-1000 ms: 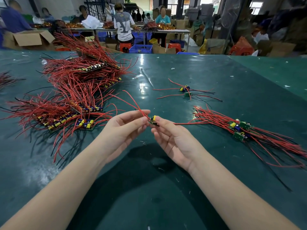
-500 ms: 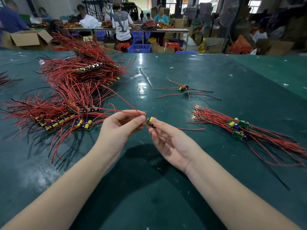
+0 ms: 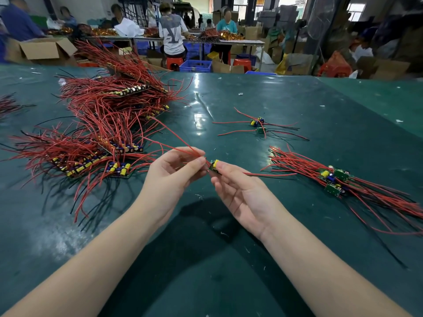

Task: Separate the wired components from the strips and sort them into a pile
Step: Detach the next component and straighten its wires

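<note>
I hold one small wired component (image 3: 214, 166), a green board with a yellow part, above the middle of the green table. My right hand (image 3: 238, 191) pinches the board between thumb and forefinger, palm up. My left hand (image 3: 175, 173) pinches its red wires just left of the board. Strips of joined boards (image 3: 91, 161) with many red and black wires lie in a big heap at the left. A pile of separated components (image 3: 332, 179) lies at the right, wires fanned out. Two more loose components (image 3: 257, 124) lie farther back in the middle.
The green table (image 3: 206, 259) stretches wide around my arms. Another bundle of red wires (image 3: 6, 104) shows at the far left edge. Beyond the table's far edge several people work at benches among cardboard boxes (image 3: 43, 51), blue crates and red stools.
The red wire trailing right from the held board has drawn back toward my hands, away from the right pile. Both hands stay together on the component in much the same place.
</note>
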